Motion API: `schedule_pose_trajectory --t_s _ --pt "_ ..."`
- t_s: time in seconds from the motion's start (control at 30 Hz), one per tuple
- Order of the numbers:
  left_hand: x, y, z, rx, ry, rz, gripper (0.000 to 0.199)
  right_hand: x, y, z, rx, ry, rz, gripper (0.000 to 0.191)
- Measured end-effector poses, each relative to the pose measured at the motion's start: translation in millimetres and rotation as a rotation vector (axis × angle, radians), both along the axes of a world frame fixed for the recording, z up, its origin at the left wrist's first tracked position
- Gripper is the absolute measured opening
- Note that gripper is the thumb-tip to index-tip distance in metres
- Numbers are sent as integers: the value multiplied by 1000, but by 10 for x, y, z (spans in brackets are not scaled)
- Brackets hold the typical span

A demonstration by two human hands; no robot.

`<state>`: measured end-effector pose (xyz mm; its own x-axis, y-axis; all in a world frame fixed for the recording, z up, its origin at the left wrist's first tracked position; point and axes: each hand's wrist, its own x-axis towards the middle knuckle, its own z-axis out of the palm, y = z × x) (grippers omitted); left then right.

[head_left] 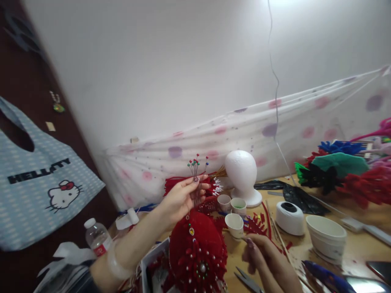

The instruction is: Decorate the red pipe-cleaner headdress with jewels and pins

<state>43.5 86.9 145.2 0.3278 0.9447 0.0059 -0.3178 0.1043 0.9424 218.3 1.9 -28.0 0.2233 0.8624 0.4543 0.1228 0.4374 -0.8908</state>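
My left hand [185,194] is raised over a red velvet headpiece [197,228] trimmed with pearls and gems. Its fingers close on a bunch of thin bead-tipped wires [195,166], with red, green and blue beads standing upright above the fingertips. A small chain with a yellow gem drop [192,231] lies against the headpiece below this hand. My right hand [267,260] is low on the right, thumb and index fingertip pinched together beside the base of a small white cup [234,226]. Whatever sits in that pinch is too small to make out.
Scissors [248,280] lie by my right hand. Behind stand two small cups [238,206], a white foam head [242,173], a thread spool [289,218] and a larger white tub [326,238]. Colourful fuzzy flowers [342,165] fill the right; a bottle [97,236] stands left.
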Motion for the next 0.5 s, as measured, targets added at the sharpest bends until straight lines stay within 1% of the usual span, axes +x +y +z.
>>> schedule_pose_trajectory --t_s 0.03,0.13,0.17,0.23,0.33,0.5 --pt "45 -142 -54 -14 -35 14 24 -55 -39 90 -21 16 28 34" --pt "210 -518 -232 -52 -147 62 27 -245 -149 300 -53 66 214 35" --pt "264 -620 -291 -71 -183 73 27 -297 -180 334 -64 74 276 35" --pt "353 -779 -400 -117 -252 83 28 -359 -236 347 -72 95 334 35" --pt "423 -901 -523 -157 -327 78 27 -352 -309 313 -76 121 341 35" --pt "433 -905 -636 -103 -311 37 25 -263 -378 314 -59 143 299 32"
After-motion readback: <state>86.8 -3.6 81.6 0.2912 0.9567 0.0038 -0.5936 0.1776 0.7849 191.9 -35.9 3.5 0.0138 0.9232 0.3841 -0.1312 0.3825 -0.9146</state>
